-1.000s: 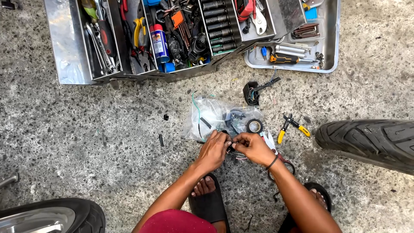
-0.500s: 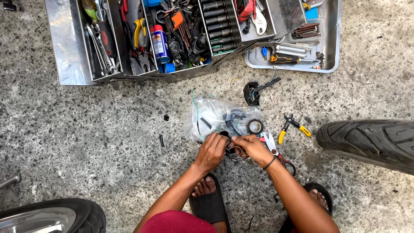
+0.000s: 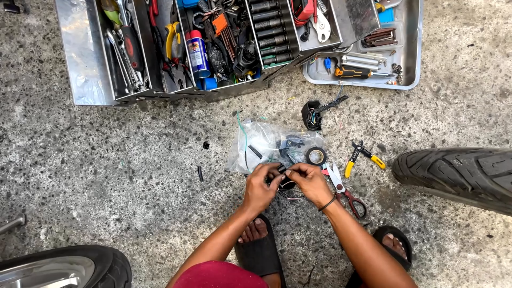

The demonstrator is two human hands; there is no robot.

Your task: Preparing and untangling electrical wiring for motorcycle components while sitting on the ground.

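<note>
Down low, label by label:

Left hand [image 3: 260, 186]: fingers curled in a pinch, closed on one side of a small black part [image 3: 281, 169] held just above the floor.
Right hand [image 3: 309, 181]: fingertips pinched shut on the other side of the same small black part; a dark band circles the wrist.
Small black part: tiny, dark and matte, caught between both hands; thin wires [image 3: 290, 194] trail below it, and its exact shape is too small to tell.
Clear plastic bag [image 3: 261, 146]: crinkled and glossy, lying just beyond the hands with dark bits inside.
Roll of black tape [image 3: 316, 156]: a flat ring, resting at the bag's right edge.
Scissors [image 3: 344, 189]: red handles, pale blades, lying just right of the right hand.
Yellow-handled pliers [image 3: 365, 157]: small, lying open on the floor near the tape.
Floor [image 3: 106, 176]: rough speckled grey concrete.
Metal toolbox [image 3: 85, 58]: shiny sheet steel, folded open, trays crowded with wrenches, sockets and pliers.
Metal tray [image 3: 413, 48]: shallow and silver, beside the toolbox, holding small tools.
Tyre [image 3: 458, 176]: black grooved rubber, at the right.
Sandals [image 3: 261, 253]: black, under the person's feet.
</note>
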